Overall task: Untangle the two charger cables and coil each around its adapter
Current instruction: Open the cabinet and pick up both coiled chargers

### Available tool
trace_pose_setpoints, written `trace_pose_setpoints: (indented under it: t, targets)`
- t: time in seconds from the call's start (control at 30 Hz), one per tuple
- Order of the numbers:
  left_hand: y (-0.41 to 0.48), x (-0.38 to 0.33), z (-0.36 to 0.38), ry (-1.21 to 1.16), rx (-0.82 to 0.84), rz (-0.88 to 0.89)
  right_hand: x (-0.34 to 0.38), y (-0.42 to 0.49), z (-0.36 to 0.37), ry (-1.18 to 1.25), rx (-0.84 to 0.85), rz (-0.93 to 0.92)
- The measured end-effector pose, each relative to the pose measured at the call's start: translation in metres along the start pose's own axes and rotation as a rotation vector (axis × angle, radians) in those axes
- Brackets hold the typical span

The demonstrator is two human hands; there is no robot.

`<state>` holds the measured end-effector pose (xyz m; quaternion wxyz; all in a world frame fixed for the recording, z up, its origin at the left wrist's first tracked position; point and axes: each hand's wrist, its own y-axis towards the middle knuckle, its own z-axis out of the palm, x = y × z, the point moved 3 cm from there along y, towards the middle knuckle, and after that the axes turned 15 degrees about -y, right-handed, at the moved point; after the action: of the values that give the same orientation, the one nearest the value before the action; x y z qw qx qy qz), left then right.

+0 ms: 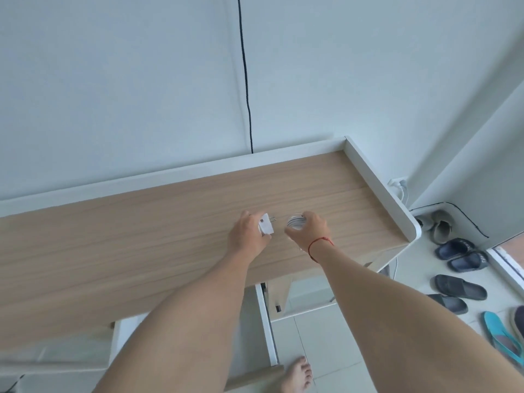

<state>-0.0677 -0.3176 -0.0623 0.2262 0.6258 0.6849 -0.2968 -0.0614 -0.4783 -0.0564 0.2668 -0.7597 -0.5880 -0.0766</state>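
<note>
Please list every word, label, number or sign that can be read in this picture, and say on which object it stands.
No text can be read in this picture.
White adapter in the left hand: a small dark mark on its face, too small and blurred to read.
Coiled white cable under the right hand: no print visible.
Wooden desk, wall, and sandals on the floor: no lettering visible.

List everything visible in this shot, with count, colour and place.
adapter: one, white, prongs showing, in the left hand over the desk
coiled cable: one, white, under the right hand's fingers
desk: one, light wood with white rim, centre
black cord: one, down the wall
wall plug: one, white, right of desk
sandals: several, dark and teal, floor right
left hand: holding adapter
right hand: on coil, red wrist string
bare foot: one, floor below
</note>
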Motion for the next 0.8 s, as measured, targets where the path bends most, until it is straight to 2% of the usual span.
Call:
trace_pose_setpoints:
  t: [0.2,0.3,0.53,0.8]
  targets:
    - [-0.098,0.067,-0.075,-0.05,-0.127,-0.178,0.072,-0.087,0.055,0.087,0.135,-0.208]
    - [-0.15,0.111,-0.094,-0.108,-0.139,-0.296,0.093,-0.132,0.091,0.084,0.228,-0.273]
    - [-0.218,0.189,-0.085,-0.112,-0.012,-0.505,0.078,-0.183,0.166,-0.044,0.389,-0.232]
    - [-0.206,0.235,-0.029,-0.101,0.214,-0.547,0.045,-0.17,0.225,-0.255,0.412,-0.171]
